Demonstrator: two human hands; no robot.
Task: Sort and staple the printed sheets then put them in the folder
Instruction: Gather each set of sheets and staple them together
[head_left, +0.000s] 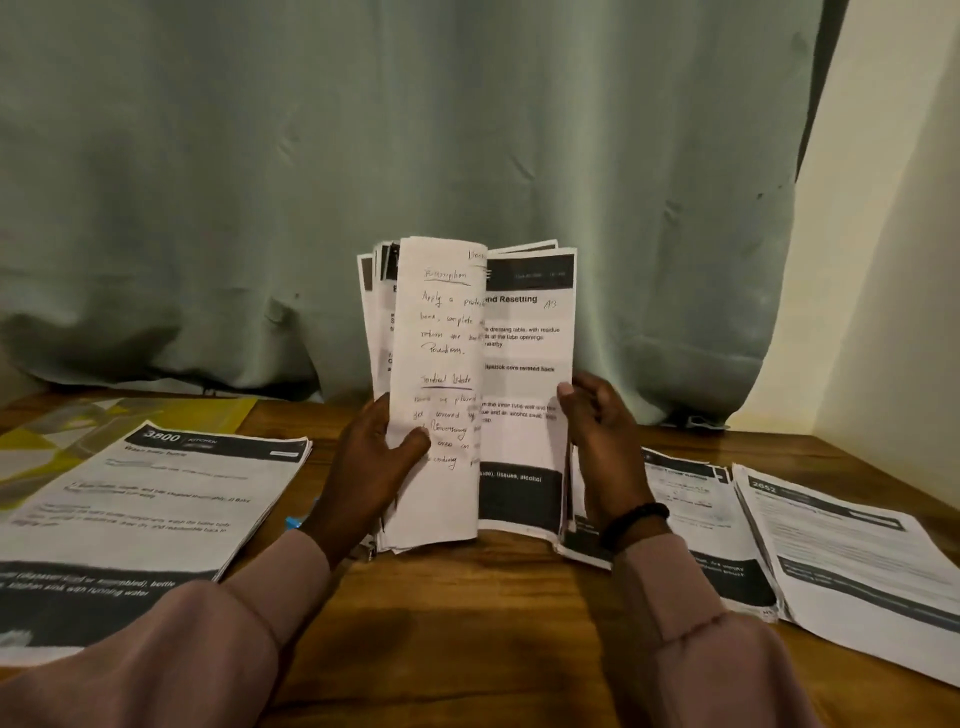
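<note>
A bundle of printed sheets (524, 364) stands upright on the wooden table (467, 623) in the middle. Its front sheet (441, 364), covered in handwriting, is folded over to the left. My left hand (374, 467) grips the bundle's left side, thumb pressed on the handwritten sheet. My right hand (602, 441) holds the right edge of the sheets, thumb on the front. A flat pile of printed sheets (156, 499) lies at the left. Two more piles, one beside my right wrist (701, 519) and one at the far right (852, 561), lie flat.
A yellow and grey patterned folder (104, 415) lies under the left pile at the back left. A small blue object (298, 519) peeks out beside my left wrist. A green curtain (415, 182) hangs behind the table. A cream wall (893, 260) stands at the right.
</note>
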